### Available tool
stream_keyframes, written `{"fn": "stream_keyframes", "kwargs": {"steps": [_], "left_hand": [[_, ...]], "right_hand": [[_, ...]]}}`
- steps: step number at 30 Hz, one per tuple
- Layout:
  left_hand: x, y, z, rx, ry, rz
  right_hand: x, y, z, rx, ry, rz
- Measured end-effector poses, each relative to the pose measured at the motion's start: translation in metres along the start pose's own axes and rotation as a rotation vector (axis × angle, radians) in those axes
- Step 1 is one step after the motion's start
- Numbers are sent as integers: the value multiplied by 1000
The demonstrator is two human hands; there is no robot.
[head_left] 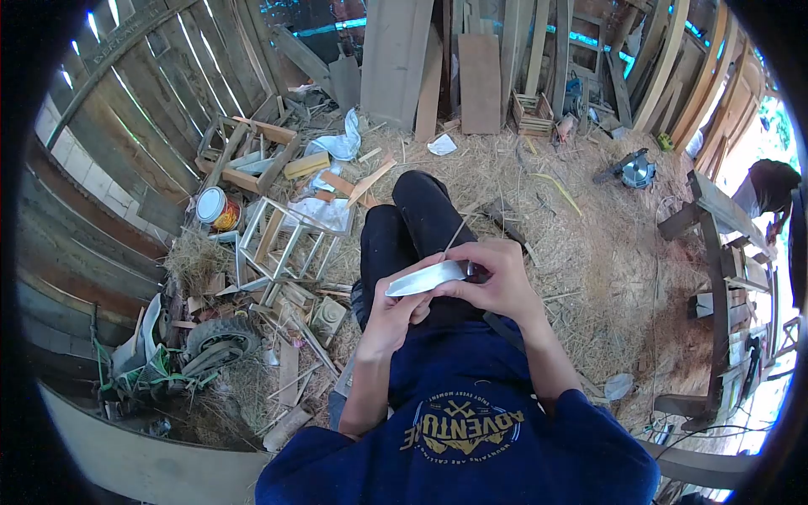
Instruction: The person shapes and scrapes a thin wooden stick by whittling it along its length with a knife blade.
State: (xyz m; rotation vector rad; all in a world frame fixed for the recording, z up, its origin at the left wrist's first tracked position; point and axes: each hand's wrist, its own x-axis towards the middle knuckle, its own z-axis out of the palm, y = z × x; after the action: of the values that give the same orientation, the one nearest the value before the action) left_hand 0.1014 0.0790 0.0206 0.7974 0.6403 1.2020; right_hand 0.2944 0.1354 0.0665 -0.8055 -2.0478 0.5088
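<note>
inside a plank shed (168, 84), close handwork

straw covers the floor (606, 295) around the person (459, 475). from where i stand, a bench (718, 295) lines their right side, with another person (762, 194) beyond it. a pale frame (290, 250) crowds the left, and a circular saw (638, 172) sits ahead, off to the right. the right grip (497, 273) is closed, thumb against fingers, at the dark end of a bright metal blade (421, 279); the left grip (389, 310) is closed too, around its broad end. the blade lies crosswise over the lap (442, 316). a thin strip (459, 231) juts past the right grip; i can't tell what holds it.

to handle this well, i'd want steady wrists and fingertips off the blade's edges, whose sharpness i can't judge. elbows have more room rightward than toward the frame and offcuts (289, 370).
</note>
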Motion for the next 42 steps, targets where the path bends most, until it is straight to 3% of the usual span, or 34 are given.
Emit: {"fn": "stream_keyframes", "kwargs": {"steps": [13, 16, 17, 20, 27, 32, 36, 40, 42], "left_hand": [[-6, 9, 3, 3, -60, -8], [-11, 9, 1, -1, -75, -19], [-14, 8, 1, 6, -81, -23], [-15, -5, 4, -32, -53, -14], [-3, -10, 2, -54, -97, 12], [-9, 7, 13, -31, -77, -57], [-5, -16, -3, -34, -134, -22], [-8, -6, -1, 40, -87, -54], [-8, -5, 0, 74, -103, -68]], "right_hand": [[2, 0, -4, -42, 4, -53], [1, 9, -9, -24, 124, 47], [1, 8, -16, -49, 145, 174], [6, 10, -29, -80, 164, 202], [-1, -6, -14, -21, -9, -16], [3, 0, -30, -11, 108, 288], [2, -10, -22, 33, -24, 87], [3, 6, -27, 57, 84, 359], [6, 4, -28, 41, 37, 301]]}}
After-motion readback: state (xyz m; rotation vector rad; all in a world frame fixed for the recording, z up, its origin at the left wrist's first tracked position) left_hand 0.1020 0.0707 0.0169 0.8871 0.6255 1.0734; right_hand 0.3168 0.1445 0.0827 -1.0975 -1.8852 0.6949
